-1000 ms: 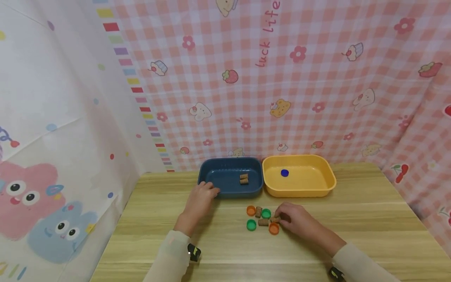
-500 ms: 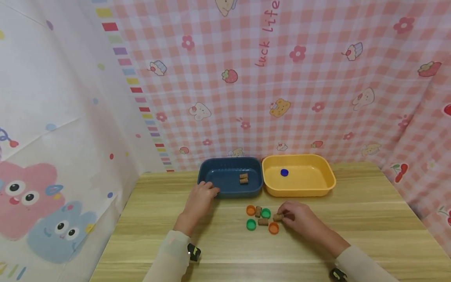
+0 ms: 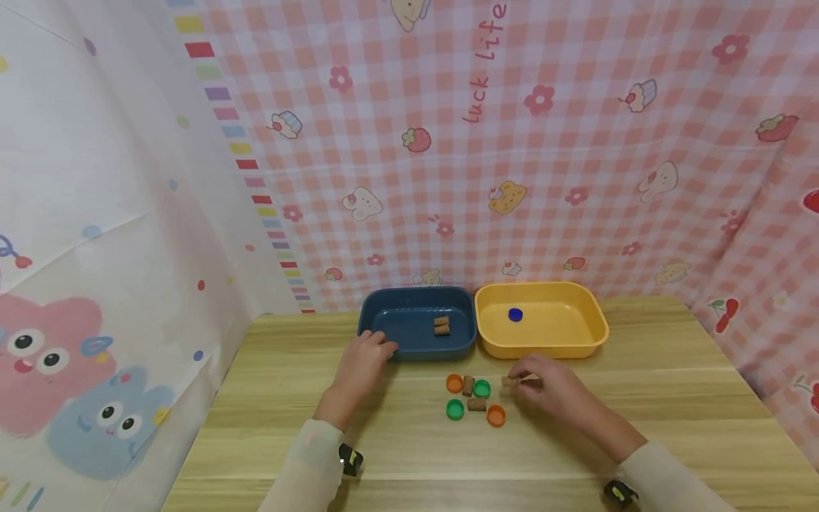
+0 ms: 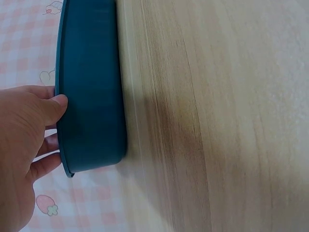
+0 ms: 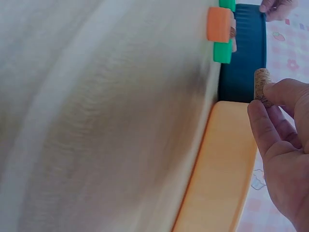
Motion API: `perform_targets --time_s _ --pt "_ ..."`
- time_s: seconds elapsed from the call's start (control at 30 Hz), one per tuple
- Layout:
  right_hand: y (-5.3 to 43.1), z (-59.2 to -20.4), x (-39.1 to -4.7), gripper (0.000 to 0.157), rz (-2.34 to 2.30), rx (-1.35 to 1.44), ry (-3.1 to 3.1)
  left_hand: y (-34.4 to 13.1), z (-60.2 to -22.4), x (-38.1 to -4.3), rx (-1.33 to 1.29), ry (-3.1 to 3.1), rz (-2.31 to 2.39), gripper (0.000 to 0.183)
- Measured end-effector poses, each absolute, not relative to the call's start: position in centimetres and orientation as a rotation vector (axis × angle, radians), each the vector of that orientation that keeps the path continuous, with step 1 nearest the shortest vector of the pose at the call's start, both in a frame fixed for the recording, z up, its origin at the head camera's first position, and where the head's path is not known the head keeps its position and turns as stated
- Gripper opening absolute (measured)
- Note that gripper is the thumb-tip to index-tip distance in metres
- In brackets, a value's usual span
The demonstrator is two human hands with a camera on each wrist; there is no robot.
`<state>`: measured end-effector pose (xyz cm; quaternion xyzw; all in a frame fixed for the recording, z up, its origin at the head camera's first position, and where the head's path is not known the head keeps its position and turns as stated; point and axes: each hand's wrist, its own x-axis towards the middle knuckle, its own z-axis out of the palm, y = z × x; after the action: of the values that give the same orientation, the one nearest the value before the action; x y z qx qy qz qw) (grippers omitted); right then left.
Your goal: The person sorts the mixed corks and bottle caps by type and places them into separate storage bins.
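My left hand (image 3: 363, 363) grips the near left rim of the dark blue tray (image 3: 419, 353), the thumb outside and fingers over the edge, as the left wrist view shows. Between thumb and fingers, my right hand (image 3: 555, 390) pinches a cork (image 5: 262, 86), raised off the table in the right wrist view. Two corks (image 3: 441, 326) lie inside the blue tray. On the table left of the right hand are two more corks (image 3: 476, 404), two orange caps (image 3: 495, 416) and two green caps (image 3: 455, 409).
A yellow tray (image 3: 544, 350) stands right beside the blue one, with a blue cap (image 3: 515, 314) in it. Both trays are at the back of the wooden table (image 3: 409, 462), before a pink checked cloth (image 3: 448, 178).
My right hand has taken a cork out of the group, moved slightly right, then raised it toward the trays. My left hand has stayed on the blue tray's rim.
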<state>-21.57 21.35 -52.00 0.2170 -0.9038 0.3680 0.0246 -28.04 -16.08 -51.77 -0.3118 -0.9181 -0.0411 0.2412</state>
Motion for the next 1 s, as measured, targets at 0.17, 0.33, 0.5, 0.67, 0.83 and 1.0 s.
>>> perform_targets --time_s 0.17,0.33,0.5,0.67,0.83,1.0 --pt "21.3 -51.4 -21.9 0.021 1.129 0.666 -2.781 -16.2 -51.9 -28.0 -0.852 -2.5 -0.125 0.015" --pt "21.1 -50.6 -22.0 0.02 1.129 0.678 -2.774 -16.2 -52.0 -27.9 -0.85 -2.492 -0.128 0.016" --pt "20.5 -49.6 -22.4 0.02 1.087 0.693 -2.754 -16.4 -52.2 -28.0 -0.849 -2.473 -0.127 0.014" --pt "19.7 -48.6 -23.3 0.021 1.031 0.753 -2.677 -16.4 -52.0 -27.9 -0.853 -2.478 -0.143 0.013" --pt "19.1 -47.8 -24.2 0.021 1.063 0.756 -2.683 -16.3 -51.8 -27.9 -0.857 -2.487 -0.141 0.014" --pt "18.5 -47.0 -25.1 0.022 1.091 0.741 -2.706 -16.3 -51.7 -27.9 -0.855 -2.494 -0.139 0.016"
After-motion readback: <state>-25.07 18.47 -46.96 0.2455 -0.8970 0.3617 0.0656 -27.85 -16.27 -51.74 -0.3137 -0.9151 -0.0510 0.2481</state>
